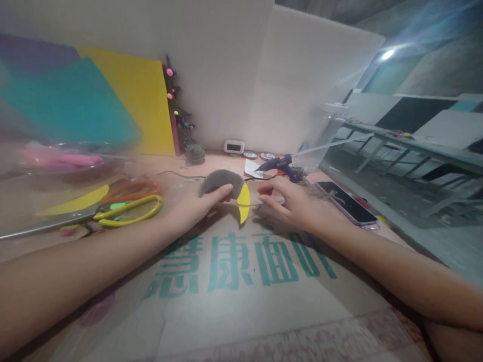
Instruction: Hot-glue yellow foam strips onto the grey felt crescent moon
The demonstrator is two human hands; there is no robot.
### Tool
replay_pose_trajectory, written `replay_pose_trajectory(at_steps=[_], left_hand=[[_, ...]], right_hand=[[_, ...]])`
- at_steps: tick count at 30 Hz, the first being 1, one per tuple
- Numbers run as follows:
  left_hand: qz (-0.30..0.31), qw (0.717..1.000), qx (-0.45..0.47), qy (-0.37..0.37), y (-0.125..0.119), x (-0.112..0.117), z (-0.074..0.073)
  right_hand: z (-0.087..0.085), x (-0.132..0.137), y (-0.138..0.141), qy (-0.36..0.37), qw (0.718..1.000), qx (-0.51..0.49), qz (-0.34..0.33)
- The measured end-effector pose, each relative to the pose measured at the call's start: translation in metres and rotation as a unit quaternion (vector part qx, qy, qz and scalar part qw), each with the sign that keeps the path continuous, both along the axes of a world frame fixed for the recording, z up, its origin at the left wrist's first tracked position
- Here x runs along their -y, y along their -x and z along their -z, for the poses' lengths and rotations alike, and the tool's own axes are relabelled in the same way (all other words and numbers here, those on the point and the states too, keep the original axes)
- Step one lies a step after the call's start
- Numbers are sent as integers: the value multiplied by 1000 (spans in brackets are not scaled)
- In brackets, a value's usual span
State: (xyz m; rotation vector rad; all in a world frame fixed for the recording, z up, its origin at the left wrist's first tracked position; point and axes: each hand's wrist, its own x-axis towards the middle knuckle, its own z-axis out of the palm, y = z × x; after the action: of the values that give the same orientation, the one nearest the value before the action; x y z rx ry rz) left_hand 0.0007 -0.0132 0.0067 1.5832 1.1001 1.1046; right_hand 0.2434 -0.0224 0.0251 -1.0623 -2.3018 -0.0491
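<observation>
My left hand (196, 206) pinches a curved grey foam piece (221, 179) with a yellow crescent (244, 202) attached to its right end, held just above a cardboard sheet (241, 291) printed with green characters. My right hand (290, 203) hovers right beside the yellow crescent, fingers curled, its fingertips close to the crescent; what it holds, if anything, is too small to make out. A blue glue gun (281, 165) lies just behind the right hand.
Yellow-handled scissors (124, 208) and orange-handled ones (130, 190) lie at left by a yellow paper scrap (71, 203). A phone (347, 202) rests at right. Teal and yellow sheets (113, 108) lean on the back wall, near a small clock (234, 146).
</observation>
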Motion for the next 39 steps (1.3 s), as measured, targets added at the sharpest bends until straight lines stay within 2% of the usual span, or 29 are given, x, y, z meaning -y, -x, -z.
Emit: replay_pose_trajectory(at_steps=[2, 4, 6, 8, 11, 13, 16, 19, 25, 28, 34, 39], left_hand=[[25, 992, 88, 81, -3, -2, 4], [27, 983, 137, 121, -5, -5, 9], [29, 984, 143, 100, -4, -10, 13], [23, 993, 98, 63, -3, -14, 16], [1, 996, 69, 61, -1, -17, 17], [9, 994, 68, 82, -1, -15, 16], [39, 990, 75, 116, -3, -10, 12], [59, 988, 70, 126, -4, -7, 9], [69, 991, -4, 115, -3, -10, 15], [68, 992, -3, 109, -4, -11, 18], [57, 995, -4, 86, -3, -13, 16], [29, 995, -51, 86, -2, -7, 8]], right_hand=[[-10, -11, -9, 12, 998, -16, 57], [-20, -23, -23, 30, 990, -14, 138], [-28, -35, -42, 44, 974, 3, 222], [-31, -47, -61, 54, 958, 21, 282], [-24, -62, -86, 39, 929, 38, 367], [-15, -70, -95, 24, 935, 20, 354], [1, -79, -97, 46, 968, -37, 243], [12, -81, -91, 76, 979, -82, 171], [22, -81, -90, 125, 957, -48, 259], [21, -80, -92, 121, 956, -53, 261], [9, -77, -84, 80, 957, -99, 259], [-6, -60, -62, 132, 935, -214, 251]])
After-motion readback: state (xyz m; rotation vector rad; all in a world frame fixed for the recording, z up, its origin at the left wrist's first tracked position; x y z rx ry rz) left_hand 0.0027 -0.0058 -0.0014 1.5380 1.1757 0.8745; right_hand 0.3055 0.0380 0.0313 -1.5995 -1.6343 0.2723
